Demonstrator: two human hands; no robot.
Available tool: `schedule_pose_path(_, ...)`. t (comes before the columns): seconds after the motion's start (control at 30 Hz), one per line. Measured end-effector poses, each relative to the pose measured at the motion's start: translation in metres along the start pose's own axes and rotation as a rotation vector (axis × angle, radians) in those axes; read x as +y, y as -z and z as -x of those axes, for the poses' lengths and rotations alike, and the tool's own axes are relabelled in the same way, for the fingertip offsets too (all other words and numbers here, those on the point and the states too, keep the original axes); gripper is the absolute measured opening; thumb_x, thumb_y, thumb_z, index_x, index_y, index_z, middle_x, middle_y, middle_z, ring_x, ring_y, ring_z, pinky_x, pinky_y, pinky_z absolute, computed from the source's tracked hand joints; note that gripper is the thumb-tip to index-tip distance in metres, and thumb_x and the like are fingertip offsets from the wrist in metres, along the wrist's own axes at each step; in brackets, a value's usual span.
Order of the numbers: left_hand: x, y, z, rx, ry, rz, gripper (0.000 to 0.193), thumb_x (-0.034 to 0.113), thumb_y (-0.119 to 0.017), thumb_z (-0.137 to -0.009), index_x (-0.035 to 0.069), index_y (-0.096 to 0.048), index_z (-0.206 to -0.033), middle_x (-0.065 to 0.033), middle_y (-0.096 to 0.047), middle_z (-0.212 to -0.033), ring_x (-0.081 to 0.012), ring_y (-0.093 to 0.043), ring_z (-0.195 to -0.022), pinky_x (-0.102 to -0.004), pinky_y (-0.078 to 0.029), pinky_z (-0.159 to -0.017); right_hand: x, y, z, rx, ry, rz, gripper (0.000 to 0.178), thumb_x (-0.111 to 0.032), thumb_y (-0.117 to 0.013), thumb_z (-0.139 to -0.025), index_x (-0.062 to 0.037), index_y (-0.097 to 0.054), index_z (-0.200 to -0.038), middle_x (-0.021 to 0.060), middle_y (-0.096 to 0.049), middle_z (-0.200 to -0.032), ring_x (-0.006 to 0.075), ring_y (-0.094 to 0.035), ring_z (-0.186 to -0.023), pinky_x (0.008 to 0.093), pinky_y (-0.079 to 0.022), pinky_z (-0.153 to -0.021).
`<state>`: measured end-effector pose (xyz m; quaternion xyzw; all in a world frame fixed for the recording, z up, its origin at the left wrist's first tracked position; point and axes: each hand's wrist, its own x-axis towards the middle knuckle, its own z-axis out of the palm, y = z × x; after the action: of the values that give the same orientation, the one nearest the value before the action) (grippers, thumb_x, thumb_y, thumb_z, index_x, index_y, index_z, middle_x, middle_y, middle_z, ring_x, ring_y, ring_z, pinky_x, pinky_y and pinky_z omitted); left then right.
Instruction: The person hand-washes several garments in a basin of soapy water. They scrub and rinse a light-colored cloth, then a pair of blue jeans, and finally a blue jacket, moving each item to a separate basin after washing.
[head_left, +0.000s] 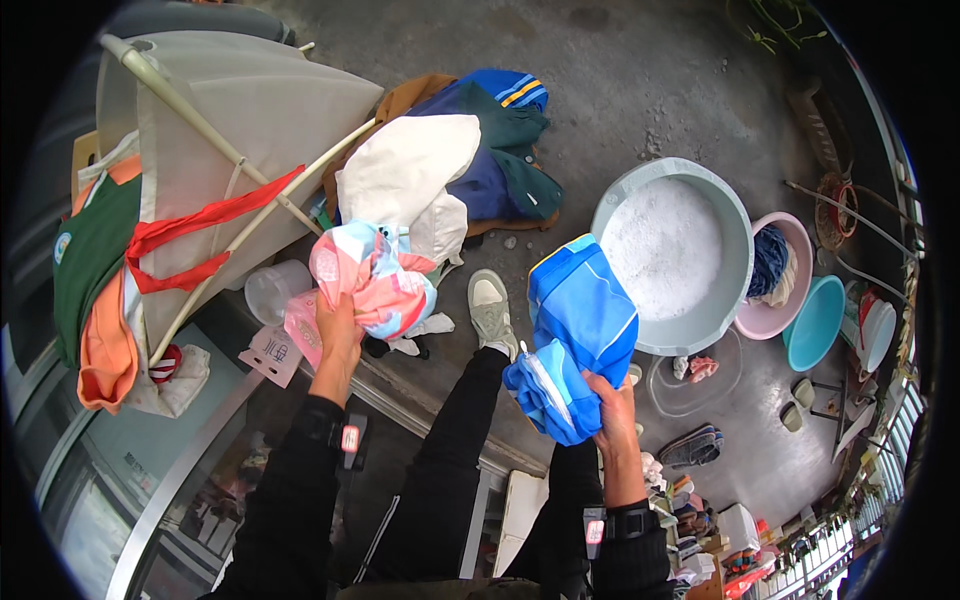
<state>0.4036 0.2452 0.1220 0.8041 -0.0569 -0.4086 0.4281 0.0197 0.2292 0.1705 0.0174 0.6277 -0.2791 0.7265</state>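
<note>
My left hand (338, 330) is closed on a bunched pink and light-blue patterned cloth (375, 280), lifted in front of a cream garment (408, 170). In my right hand (612, 408) is a blue jacket (585, 310) with yellow piping; a white zip shows on its crumpled lower part. The jacket hangs beside a large grey-green basin (735, 250) of white suds. Under the cream garment lies a heap of dark green, navy and brown clothes (510, 160). My fingertips are partly hidden by the cloth on both sides.
At left, a folding-frame laundry hamper (300, 95) has green, orange and red clothes over its poles. Right of the suds stand a pink basin (800, 270) with dark clothes and a turquoise basin (815, 322). Shoes (692, 446) lie on the floor, and a door track runs under me.
</note>
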Motion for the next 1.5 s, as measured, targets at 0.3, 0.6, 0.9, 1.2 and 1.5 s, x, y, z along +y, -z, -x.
schedule_pose_path(0.3, 0.06, -0.079, 0.223, -1.206, -0.144, -0.519, 0.059, 0.004, -0.064, -0.073, -0.001, -0.048, -0.13, -0.0164, -0.061, -0.111, -0.0235, -0.063, -0.092, -0.0304, -0.048, -0.083, -0.01, 0.001, 0.033, -0.418, -0.093, 0.273, 0.084, -0.02, -0.085, -0.067, -0.0005, -0.04, -0.135, 0.008, -0.052, -0.128, 0.0183, -0.051, -0.114, 0.0309, -0.04, -0.099)
schedule_pose_path(0.6, 0.096, -0.178, 0.208, -0.905, -0.357, -0.119, 0.097, 0.019, -0.084, -0.07, 0.002, -0.023, -0.144, -0.0193, -0.04, -0.135, -0.0276, -0.044, -0.124, -0.0411, -0.043, -0.097, -0.122, 0.141, 0.04, -0.379, -0.352, 0.11, 0.076, 0.004, -0.068, -0.058, 0.0001, -0.047, -0.131, 0.0106, -0.063, -0.114, 0.0214, -0.061, -0.099, 0.0311, -0.048, -0.087)
schedule_pose_path(0.9, -0.003, -0.281, 0.209, -1.565, -0.155, -0.628, 0.088, 0.026, -0.083, -0.062, 0.002, -0.041, -0.135, -0.0219, -0.043, -0.136, -0.0321, -0.042, -0.127, -0.0371, -0.034, -0.105, -0.161, 0.187, -0.023, -0.601, -0.35, 0.51, 0.071, -0.005, -0.082, -0.056, 0.0002, -0.054, -0.121, 0.0071, -0.06, -0.11, 0.0173, -0.054, -0.104, 0.0282, -0.038, -0.095)
schedule_pose_path(1.2, -0.025, -0.407, 0.126, -0.693, -1.42, -0.913, 0.053, 0.001, -0.066, -0.064, 0.009, -0.057, -0.116, -0.0092, -0.065, -0.087, -0.032, -0.058, -0.1, -0.0395, -0.044, -0.085, -0.183, 0.194, -0.147, -0.009, 1.192, 1.011, 0.057, -0.002, -0.058, -0.075, -0.0112, -0.049, -0.131, 0.0171, -0.056, -0.123, 0.0352, -0.049, -0.122, 0.0431, -0.038, -0.102)
schedule_pose_path(1.5, -0.126, -0.43, 0.061, -1.129, -1.627, -1.44, 0.033, 0.018, -0.071, -0.062, 0.018, -0.066, -0.095, -0.0138, -0.016, -0.155, -0.0453, -0.007, -0.141, -0.0743, -0.016, -0.099, -0.077, 0.24, -0.229, 0.079, 0.749, 1.992, 0.086, -0.044, -0.084, -0.05, -0.0324, -0.053, -0.129, 0.0086, -0.003, -0.157, 0.0539, 0.003, -0.137, 0.0759, -0.018, -0.098)
